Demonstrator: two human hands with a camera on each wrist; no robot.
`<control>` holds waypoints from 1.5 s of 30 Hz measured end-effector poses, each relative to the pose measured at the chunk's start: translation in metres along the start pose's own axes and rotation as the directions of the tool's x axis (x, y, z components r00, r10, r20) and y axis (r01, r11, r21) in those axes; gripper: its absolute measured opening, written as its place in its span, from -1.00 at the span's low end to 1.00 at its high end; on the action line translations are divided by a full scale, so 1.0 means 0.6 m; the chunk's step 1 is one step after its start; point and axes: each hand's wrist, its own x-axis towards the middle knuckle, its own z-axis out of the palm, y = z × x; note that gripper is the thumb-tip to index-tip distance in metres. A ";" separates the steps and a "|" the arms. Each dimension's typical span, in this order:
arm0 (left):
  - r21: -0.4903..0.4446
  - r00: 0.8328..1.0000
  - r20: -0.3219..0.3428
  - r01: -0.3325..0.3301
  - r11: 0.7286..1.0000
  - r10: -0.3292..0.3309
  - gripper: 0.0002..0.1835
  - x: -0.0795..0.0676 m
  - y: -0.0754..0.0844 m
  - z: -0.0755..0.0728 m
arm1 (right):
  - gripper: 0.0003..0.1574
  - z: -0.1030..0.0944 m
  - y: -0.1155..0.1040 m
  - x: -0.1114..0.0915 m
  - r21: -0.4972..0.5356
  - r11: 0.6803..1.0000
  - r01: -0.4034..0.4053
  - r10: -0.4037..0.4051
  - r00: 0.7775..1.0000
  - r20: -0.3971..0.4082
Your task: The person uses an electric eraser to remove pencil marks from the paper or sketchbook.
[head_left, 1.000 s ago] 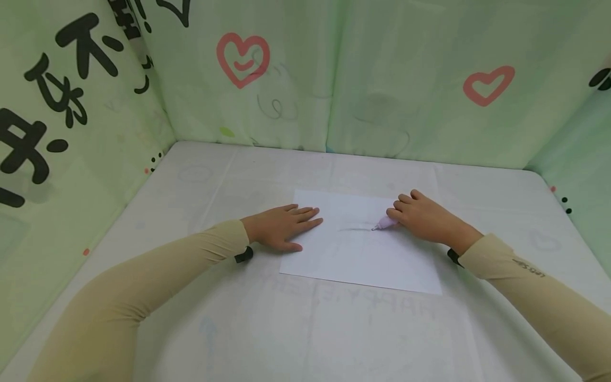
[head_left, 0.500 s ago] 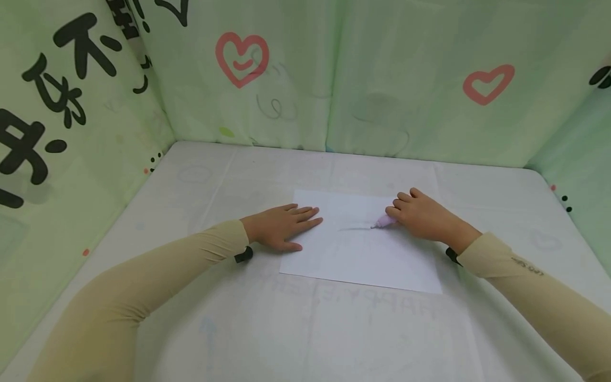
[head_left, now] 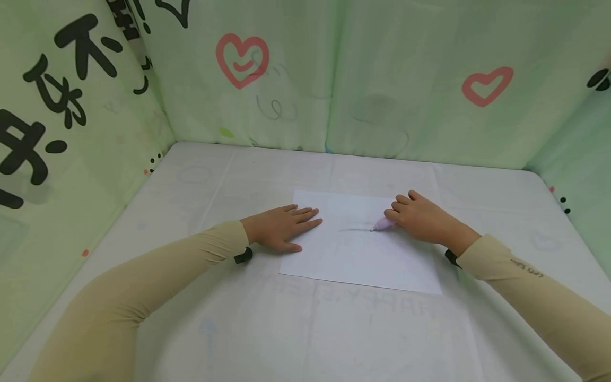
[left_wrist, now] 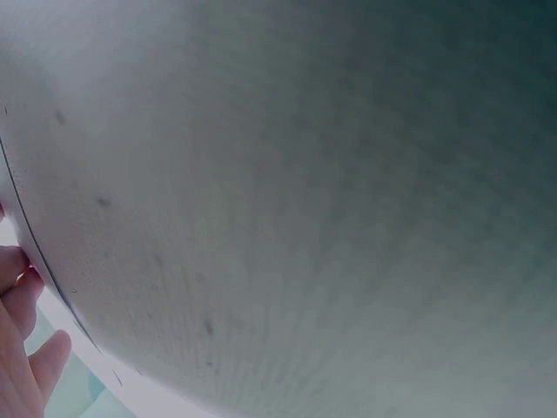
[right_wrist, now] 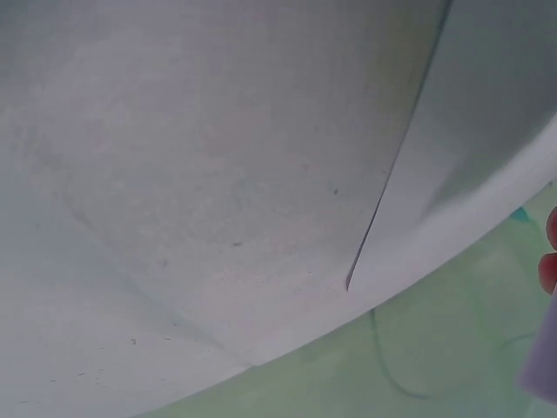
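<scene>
A sheet of white paper (head_left: 353, 260) lies on the white-covered table in the head view. My left hand (head_left: 281, 228) rests flat across its left edge, fingers spread. Toward the paper's right side, my right hand (head_left: 422, 217) grips a light purple pen (head_left: 384, 223) with a narrow tip. That tip is at the right end of a thin grey line (head_left: 353, 229) on the sheet. In the left wrist view only part of the left hand (left_wrist: 22, 305) shows, at the left edge. The right wrist view catches the pen's barrel (right_wrist: 541, 357) and two right fingertips (right_wrist: 548, 273) at its border.
Pale green curtains with red hearts (head_left: 488, 86) and black characters (head_left: 86, 45) enclose the table (head_left: 248, 329) at the back and sides. Faint marks show on its cover. A dark wrist camera (head_left: 244, 255) sits under the left cuff, another (head_left: 451, 257) under the right.
The right hand and pen shift very slightly to the left, with a tiny up-and-down movement of the tip. My left hand and the paper stay where they were.
</scene>
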 end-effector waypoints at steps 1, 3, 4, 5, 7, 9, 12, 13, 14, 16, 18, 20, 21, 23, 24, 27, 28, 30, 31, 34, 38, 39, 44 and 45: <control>-0.004 1.000 -0.003 -0.002 1.000 0.002 -0.21 0.000 0.000 0.000 | -0.69 0.000 0.000 -0.001 0.003 1.000 -0.003 0.003 1.000 0.001; -0.010 1.000 -0.005 -0.004 1.000 0.003 -0.21 0.000 0.000 0.000 | -0.69 0.000 0.000 -0.001 0.006 1.000 -0.010 0.010 1.000 0.001; -0.011 1.000 -0.005 -0.003 1.000 0.003 -0.21 0.000 0.000 0.000 | -0.69 -0.001 0.000 -0.002 0.009 1.000 -0.015 0.015 1.000 0.006; -0.012 1.000 -0.004 -0.002 1.000 0.002 -0.21 -0.001 0.000 0.000 | -0.70 -0.001 0.000 -0.002 0.010 1.000 -0.017 0.017 1.000 0.011; -0.014 1.000 -0.003 -0.001 1.000 0.001 -0.21 -0.001 0.001 0.000 | -0.70 -0.003 0.000 -0.002 0.014 1.000 -0.018 0.018 1.000 0.018; -0.011 1.000 0.001 0.002 1.000 -0.002 -0.21 -0.001 0.002 -0.001 | -0.70 -0.004 -0.001 -0.001 0.020 1.000 -0.023 0.022 1.000 0.022; -0.007 1.000 0.007 0.007 1.000 -0.007 -0.21 -0.002 0.002 -0.001 | -0.69 -0.003 0.000 -0.002 0.023 0.999 -0.029 0.028 0.999 0.020; -0.006 1.000 0.007 0.007 1.000 -0.007 -0.21 -0.002 0.002 -0.001 | -0.69 -0.002 0.000 -0.002 0.023 0.999 -0.029 0.029 0.999 0.017; -0.002 1.000 0.009 0.009 1.000 -0.009 -0.21 -0.002 0.002 0.000 | -0.69 -0.002 0.000 -0.002 0.023 0.999 -0.026 0.026 1.000 0.009; -0.003 1.000 0.009 0.008 1.000 -0.008 -0.21 -0.002 0.002 0.000 | -0.70 -0.001 -0.001 -0.001 0.018 1.000 -0.012 0.012 1.000 -0.010; -0.007 1.000 0.003 0.003 1.000 -0.003 -0.21 -0.002 0.001 0.000 | -0.70 -0.001 -0.002 -0.001 0.012 1.000 0.006 -0.006 1.000 -0.030; -0.005 1.000 0.004 0.005 1.000 -0.005 -0.21 -0.002 0.001 0.000 | -0.69 -0.001 -0.003 0.001 0.005 1.000 0.018 -0.018 0.999 -0.041; -0.008 1.000 0.002 0.003 1.000 -0.003 -0.21 -0.002 0.001 0.000 | -0.70 -0.002 -0.003 0.002 0.003 1.000 0.018 -0.018 0.999 -0.042; -0.009 1.000 0.001 0.003 1.000 -0.003 -0.21 -0.002 0.001 0.000 | -0.69 -0.004 -0.003 0.003 0.002 1.000 0.009 -0.009 0.999 -0.037; -0.005 1.000 0.003 0.006 1.000 -0.006 -0.21 -0.002 0.001 0.000 | -0.69 -0.005 -0.003 0.003 0.002 1.000 0.002 -0.002 1.000 -0.031; -0.001 1.000 0.006 0.010 1.000 -0.010 -0.21 -0.001 0.001 0.001 | -0.70 -0.008 -0.001 0.004 0.001 1.000 -0.012 0.012 1.000 -0.019; 0.003 1.000 0.008 0.011 1.000 -0.011 -0.21 0.000 0.001 0.002 | -0.70 -0.009 -0.001 0.004 0.001 1.000 -0.013 0.013 1.000 -0.017; 0.002 1.000 0.006 0.008 1.000 -0.008 -0.21 0.000 0.001 0.001 | -0.70 -0.010 0.000 0.005 -0.002 1.000 -0.011 0.011 1.000 -0.023; -0.001 1.000 0.004 0.006 1.000 -0.006 -0.21 -0.001 0.001 0.001 | -0.70 -0.010 0.001 0.006 -0.004 1.000 -0.011 0.010 1.000 -0.027; 0.004 1.000 0.004 0.002 1.000 -0.002 -0.21 -0.001 0.001 0.001 | -0.70 -0.011 0.001 0.006 -0.005 1.000 -0.007 0.006 0.999 -0.037; 0.013 1.000 0.004 0.004 1.000 -0.004 -0.21 -0.001 0.000 0.002 | -0.70 -0.008 0.001 0.004 -0.002 1.000 -0.004 0.004 1.000 -0.021; 0.012 1.000 0.002 0.004 1.000 -0.004 -0.21 -0.001 0.000 0.002 | -0.70 -0.007 0.001 0.004 -0.001 1.000 -0.005 0.005 1.000 -0.015; -0.004 1.000 0.003 0.006 1.000 -0.006 -0.22 -0.001 0.000 0.001 | -0.70 -0.003 0.002 0.002 0.002 1.000 -0.010 0.010 1.000 -0.002; -0.004 1.000 0.005 0.008 1.000 -0.008 -0.22 -0.001 0.000 0.000 | -0.70 -0.003 0.001 0.002 0.005 1.000 -0.010 0.010 1.000 -0.005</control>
